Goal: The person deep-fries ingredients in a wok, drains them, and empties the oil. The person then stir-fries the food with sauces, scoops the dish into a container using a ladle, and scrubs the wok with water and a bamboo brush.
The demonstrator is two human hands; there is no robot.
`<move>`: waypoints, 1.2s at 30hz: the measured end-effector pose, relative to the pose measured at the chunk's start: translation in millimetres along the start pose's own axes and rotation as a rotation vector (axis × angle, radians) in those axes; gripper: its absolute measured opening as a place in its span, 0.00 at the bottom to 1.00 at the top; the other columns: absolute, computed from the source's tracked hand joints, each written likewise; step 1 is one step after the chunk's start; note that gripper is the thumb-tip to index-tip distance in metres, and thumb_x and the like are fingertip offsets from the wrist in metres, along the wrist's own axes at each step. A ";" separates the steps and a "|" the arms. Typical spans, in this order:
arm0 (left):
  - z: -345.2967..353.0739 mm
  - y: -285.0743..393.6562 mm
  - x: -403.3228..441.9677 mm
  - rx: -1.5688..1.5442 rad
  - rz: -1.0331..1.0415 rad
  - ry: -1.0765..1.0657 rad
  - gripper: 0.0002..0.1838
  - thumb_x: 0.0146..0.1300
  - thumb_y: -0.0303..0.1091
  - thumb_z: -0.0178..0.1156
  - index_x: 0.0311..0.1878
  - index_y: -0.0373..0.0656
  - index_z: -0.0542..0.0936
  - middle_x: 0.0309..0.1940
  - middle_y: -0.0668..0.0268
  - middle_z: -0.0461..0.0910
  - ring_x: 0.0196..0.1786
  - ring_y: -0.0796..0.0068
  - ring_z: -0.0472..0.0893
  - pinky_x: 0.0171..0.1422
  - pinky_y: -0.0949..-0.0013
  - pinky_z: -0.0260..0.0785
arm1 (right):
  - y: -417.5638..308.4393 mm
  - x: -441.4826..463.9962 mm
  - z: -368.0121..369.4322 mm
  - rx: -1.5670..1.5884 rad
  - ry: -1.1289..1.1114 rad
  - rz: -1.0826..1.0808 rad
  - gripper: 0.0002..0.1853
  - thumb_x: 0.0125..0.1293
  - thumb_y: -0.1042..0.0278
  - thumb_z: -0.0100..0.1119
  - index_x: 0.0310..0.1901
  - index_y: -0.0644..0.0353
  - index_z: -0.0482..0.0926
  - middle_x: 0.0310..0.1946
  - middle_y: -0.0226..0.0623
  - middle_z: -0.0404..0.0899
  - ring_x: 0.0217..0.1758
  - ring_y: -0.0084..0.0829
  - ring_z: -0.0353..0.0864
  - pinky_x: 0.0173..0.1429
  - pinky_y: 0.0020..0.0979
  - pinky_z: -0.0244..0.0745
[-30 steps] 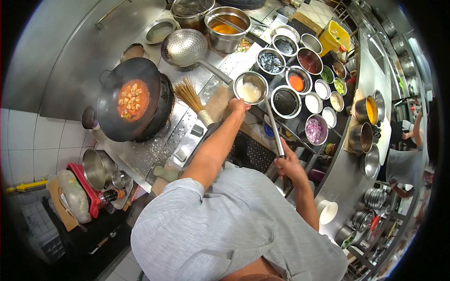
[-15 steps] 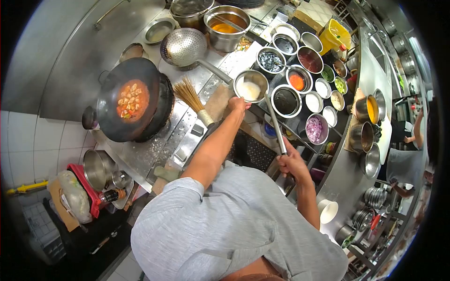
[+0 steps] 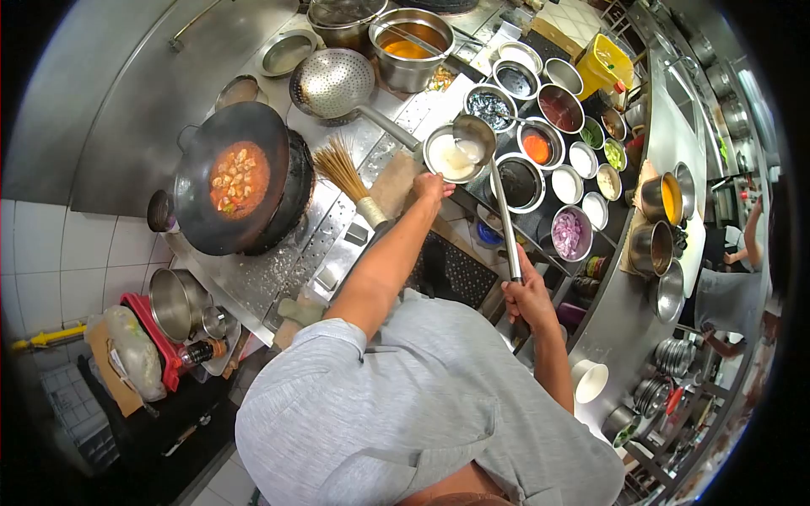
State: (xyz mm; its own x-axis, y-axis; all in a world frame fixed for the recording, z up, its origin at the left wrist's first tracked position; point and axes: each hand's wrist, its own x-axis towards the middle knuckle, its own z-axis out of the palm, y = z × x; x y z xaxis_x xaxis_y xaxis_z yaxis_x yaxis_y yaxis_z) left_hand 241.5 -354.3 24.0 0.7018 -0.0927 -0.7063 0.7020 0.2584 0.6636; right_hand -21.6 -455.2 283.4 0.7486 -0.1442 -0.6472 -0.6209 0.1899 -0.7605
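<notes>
My left hand [image 3: 430,187] grips the near rim of a small steel bowl [image 3: 432,169] that holds a milky white liquid. In my right hand [image 3: 528,297] is the long handle of a ladle [image 3: 507,221], fingers wrapped around it. The ladle's round head sits over the right part of the bowl, with some whitish liquid visible in it; whether it touches the bowl I cannot tell. To the left, a black wok [image 3: 196,181] on the stove contains chunks of food in red sauce [image 3: 240,179]. Neither hand touches the wok.
A perforated strainer [image 3: 332,83] lies with its handle toward the bowl. A bamboo brush [image 3: 339,164] rests on the stove edge. A pot of orange liquid [image 3: 407,72] stands behind. At right are several ingredient containers, including chopped onion [image 3: 570,234]. Another person's arm [image 3: 753,226] shows far right.
The ladle's head has come up into view and over the bowl of white liquid, its handle shifting slightly right. My left hand stays on the bowl.
</notes>
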 end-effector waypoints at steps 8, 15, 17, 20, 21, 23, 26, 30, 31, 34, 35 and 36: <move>-46.3 4.7 -38.5 0.193 0.029 -0.222 0.13 0.72 0.33 0.54 0.53 0.33 0.74 0.41 0.55 0.82 0.40 0.66 0.85 0.40 0.66 0.81 | 1.2 4.4 5.9 -0.095 0.059 0.016 0.46 0.59 0.82 0.48 0.79 0.44 0.45 0.21 0.23 0.66 0.15 0.17 0.61 0.16 0.26 0.63; -183.9 -7.5 -113.9 0.520 0.629 -0.012 0.17 0.69 0.32 0.58 0.57 0.34 0.74 0.39 0.58 0.83 0.37 0.71 0.84 0.38 0.70 0.77 | 0.3 9.9 8.7 -0.098 0.049 0.051 0.46 0.59 0.82 0.49 0.79 0.45 0.45 0.22 0.23 0.68 0.15 0.17 0.62 0.16 0.25 0.63; -208.4 18.8 -172.4 0.640 0.741 0.162 0.18 0.67 0.31 0.59 0.57 0.33 0.75 0.40 0.55 0.83 0.41 0.65 0.84 0.47 0.66 0.76 | 0.1 11.2 8.5 -0.045 0.018 0.056 0.46 0.59 0.82 0.49 0.79 0.44 0.45 0.22 0.24 0.68 0.15 0.17 0.62 0.16 0.25 0.63; -276.5 12.6 -206.4 0.904 0.827 0.423 0.25 0.61 0.29 0.62 0.61 0.31 0.71 0.58 0.48 0.74 0.62 0.53 0.73 0.62 0.55 0.69 | 6.6 16.3 4.6 0.081 -0.004 0.092 0.47 0.60 0.82 0.50 0.79 0.42 0.44 0.18 0.25 0.63 0.13 0.17 0.60 0.14 0.25 0.62; -294.6 10.9 -219.9 1.024 0.867 0.520 0.31 0.60 0.32 0.64 0.65 0.31 0.66 0.63 0.45 0.68 0.66 0.49 0.68 0.67 0.52 0.62 | 4.9 14.9 5.5 0.079 -0.008 0.094 0.47 0.60 0.82 0.50 0.79 0.42 0.44 0.18 0.25 0.63 0.13 0.17 0.60 0.14 0.25 0.62; -324.2 -1.4 -241.3 1.144 0.903 0.626 0.38 0.59 0.35 0.65 0.69 0.31 0.61 0.67 0.42 0.62 0.70 0.46 0.63 0.73 0.48 0.56 | -3.7 7.0 8.8 0.323 -0.047 0.130 0.46 0.61 0.82 0.50 0.79 0.40 0.44 0.18 0.24 0.60 0.12 0.16 0.58 0.13 0.24 0.61; -365.5 -37.8 -246.0 1.222 0.573 0.999 0.52 0.55 0.46 0.70 0.73 0.31 0.51 0.69 0.35 0.57 0.73 0.41 0.56 0.78 0.47 0.42 | -3.9 0.0 3.8 0.487 -0.077 0.153 0.44 0.63 0.81 0.49 0.78 0.38 0.46 0.18 0.23 0.58 0.11 0.14 0.57 0.12 0.22 0.58; -422.1 -96.5 -220.4 0.912 0.138 1.133 0.64 0.46 0.59 0.74 0.74 0.29 0.48 0.68 0.34 0.58 0.73 0.40 0.57 0.76 0.44 0.48 | -13.5 -18.1 10.2 0.576 -0.091 0.136 0.42 0.64 0.82 0.48 0.77 0.39 0.49 0.17 0.22 0.58 0.10 0.13 0.56 0.10 0.19 0.56; -430.7 -104.6 -216.6 0.786 0.162 1.021 0.64 0.43 0.61 0.74 0.73 0.29 0.51 0.68 0.36 0.59 0.73 0.41 0.58 0.75 0.43 0.50 | -20.4 -24.7 14.9 0.564 -0.098 0.122 0.41 0.65 0.82 0.48 0.77 0.38 0.51 0.17 0.22 0.58 0.09 0.12 0.56 0.09 0.19 0.56; -431.4 -114.9 -207.7 0.809 0.060 1.012 0.61 0.44 0.62 0.73 0.71 0.29 0.57 0.68 0.41 0.62 0.71 0.43 0.61 0.72 0.41 0.56 | -52.9 -48.4 39.8 0.475 -0.111 0.142 0.42 0.63 0.81 0.49 0.77 0.40 0.50 0.16 0.23 0.58 0.09 0.13 0.56 0.10 0.20 0.55; -425.0 -110.0 -205.5 0.786 0.054 1.031 0.61 0.44 0.62 0.73 0.71 0.29 0.57 0.68 0.41 0.62 0.71 0.43 0.61 0.72 0.41 0.56 | -61.2 -53.0 47.8 0.424 -0.132 0.148 0.43 0.62 0.80 0.50 0.78 0.41 0.49 0.16 0.23 0.59 0.09 0.14 0.57 0.10 0.21 0.55; -414.3 -97.4 -204.6 0.704 -0.028 1.073 0.58 0.44 0.62 0.73 0.69 0.29 0.60 0.67 0.43 0.63 0.70 0.44 0.62 0.71 0.40 0.57 | -64.5 -55.1 54.9 0.423 -0.157 0.141 0.43 0.62 0.81 0.50 0.77 0.41 0.50 0.16 0.23 0.59 0.09 0.14 0.56 0.10 0.21 0.54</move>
State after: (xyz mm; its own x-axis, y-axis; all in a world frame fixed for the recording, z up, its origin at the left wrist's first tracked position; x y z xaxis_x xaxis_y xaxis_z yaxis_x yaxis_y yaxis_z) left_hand -20.6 37.9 1.7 0.4678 0.8126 -0.3475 0.8579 -0.3230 0.3996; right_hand -10.0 -406.2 371.0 0.7102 0.0537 -0.7020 -0.5941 0.5807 -0.5566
